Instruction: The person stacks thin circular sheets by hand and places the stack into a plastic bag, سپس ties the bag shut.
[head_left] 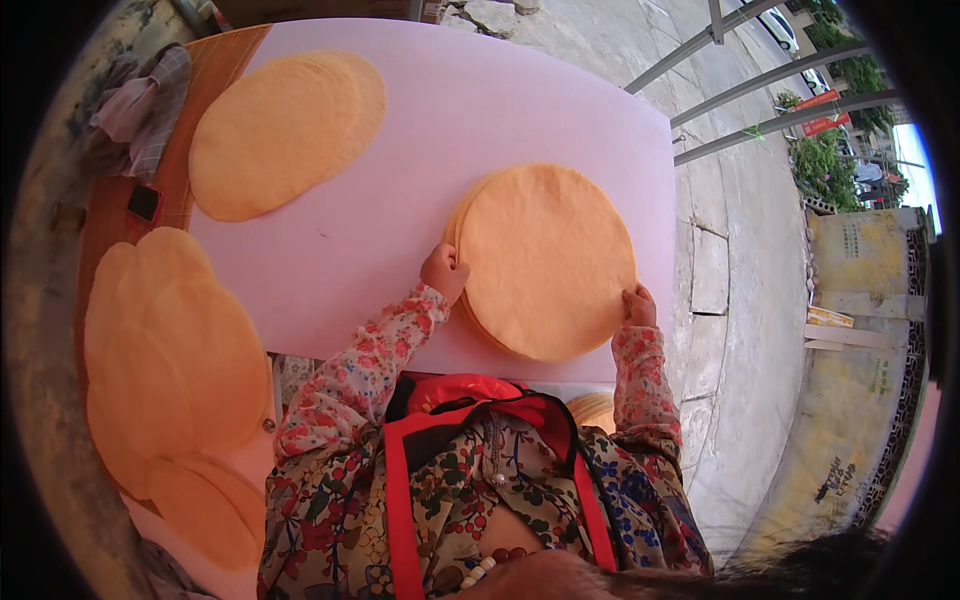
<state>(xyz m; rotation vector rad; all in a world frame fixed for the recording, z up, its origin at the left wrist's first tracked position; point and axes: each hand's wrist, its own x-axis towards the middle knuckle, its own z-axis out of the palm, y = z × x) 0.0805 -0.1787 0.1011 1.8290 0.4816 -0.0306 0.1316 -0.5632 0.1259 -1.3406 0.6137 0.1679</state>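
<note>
A stack of thin, round, tan flatbread-like sheets [548, 258] lies on the pale pink tabletop [420, 120] in front of me. The sheets below peek out at its left and lower left edge. My left hand [445, 273] is closed at the left edge of the stack, fingers pinching the rim. On the opposite side, my right hand [639, 306] grips the right edge, thumb on top. How many sheets each hand holds cannot be made out.
Another pile of round sheets [290, 130] lies at the far left. More overlapping sheets [175, 350] spread along the near left. A dark phone [145, 203] and a checked cloth [160, 110] rest on the brown wooden strip at left. Metal poles [760, 80] meet the table's far right corner.
</note>
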